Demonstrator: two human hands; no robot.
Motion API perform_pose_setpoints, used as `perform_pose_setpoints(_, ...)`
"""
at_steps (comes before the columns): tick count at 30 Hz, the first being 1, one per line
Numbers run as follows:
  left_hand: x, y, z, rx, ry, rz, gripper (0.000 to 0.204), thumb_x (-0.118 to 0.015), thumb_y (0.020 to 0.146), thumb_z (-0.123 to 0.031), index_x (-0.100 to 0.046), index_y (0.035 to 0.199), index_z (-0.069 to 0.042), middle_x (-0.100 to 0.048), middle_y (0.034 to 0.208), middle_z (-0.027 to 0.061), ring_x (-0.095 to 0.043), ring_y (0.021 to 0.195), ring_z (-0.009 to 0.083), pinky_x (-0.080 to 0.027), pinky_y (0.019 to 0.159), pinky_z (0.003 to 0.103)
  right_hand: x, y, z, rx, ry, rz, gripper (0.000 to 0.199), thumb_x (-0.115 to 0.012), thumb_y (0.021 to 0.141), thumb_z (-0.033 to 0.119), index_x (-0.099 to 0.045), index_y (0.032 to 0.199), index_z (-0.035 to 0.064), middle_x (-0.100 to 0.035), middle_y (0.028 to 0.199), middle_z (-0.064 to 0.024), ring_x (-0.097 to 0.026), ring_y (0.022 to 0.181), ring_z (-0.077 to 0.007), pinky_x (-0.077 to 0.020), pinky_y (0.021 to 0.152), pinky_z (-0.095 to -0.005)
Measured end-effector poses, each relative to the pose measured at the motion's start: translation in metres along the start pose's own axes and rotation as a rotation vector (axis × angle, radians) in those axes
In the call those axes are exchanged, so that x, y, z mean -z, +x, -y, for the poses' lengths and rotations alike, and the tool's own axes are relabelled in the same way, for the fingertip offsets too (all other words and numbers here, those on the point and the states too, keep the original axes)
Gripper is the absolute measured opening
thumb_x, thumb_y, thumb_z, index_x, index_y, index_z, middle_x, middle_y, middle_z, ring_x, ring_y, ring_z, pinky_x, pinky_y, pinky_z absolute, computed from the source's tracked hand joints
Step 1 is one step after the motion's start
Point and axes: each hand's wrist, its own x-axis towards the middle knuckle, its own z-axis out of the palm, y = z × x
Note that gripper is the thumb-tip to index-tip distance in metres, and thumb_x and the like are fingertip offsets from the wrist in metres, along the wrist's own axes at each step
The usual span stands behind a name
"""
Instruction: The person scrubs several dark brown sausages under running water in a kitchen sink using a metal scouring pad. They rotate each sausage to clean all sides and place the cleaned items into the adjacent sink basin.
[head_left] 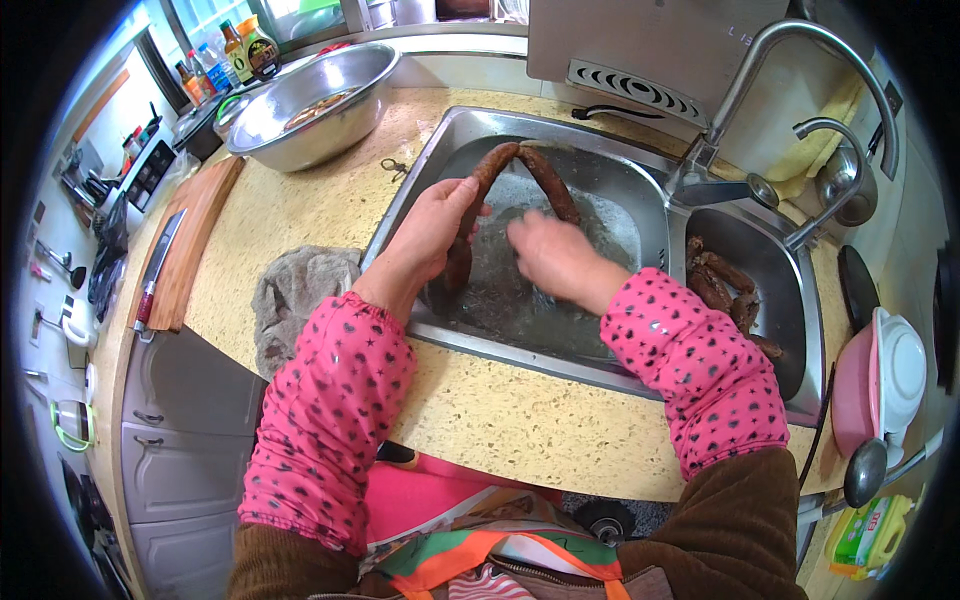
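My left grip pinched the sausage [490, 172] above the large basin [650, 230].
The left hand [430, 225] held it bent, both ends hanging toward the water [490, 295]; the right hand [560, 255] was curled beside it, and I couldn't tell whether that grip held anything. More sausages [710, 288] lay in the small basin [785, 280] near the tabletop's [470, 430] right end; a grey cloth [300, 300] lay by its near edge.
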Motion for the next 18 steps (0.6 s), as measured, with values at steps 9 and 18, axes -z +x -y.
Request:
perform_pose_setpoints(9,0.008,0.009,0.004,0.113,-0.238,0.053,0.027,-0.037,0.101,-0.022,-0.055,0.113,-0.006,-0.055,0.077,0.0034,-0.049,0.057,0.0101,-0.046,0.05,0.026,0.005,0.005,-0.005,0.109,0.429,0.15,0.032,-0.063,0.077,0.007,-0.056,0.107,0.0012,-0.059,0.101,-0.0227,-0.058,0.098,-0.0404,-0.0477,0.086,-0.045)
perform_pose_setpoints(18,0.0,0.005,-0.001,0.178,-0.317,0.064,0.03,-0.032,0.097,-0.014,-0.05,0.12,-0.006,-0.053,0.073,0.0047,-0.045,0.051,0.0105,-0.042,0.045,0.026,0.033,0.018,0.015,0.227,0.441,-0.55,0.021,-0.058,0.08,-0.001,-0.055,0.101,0.0016,-0.054,0.098,-0.0181,-0.056,0.093,-0.0374,-0.0467,0.082,-0.0409)
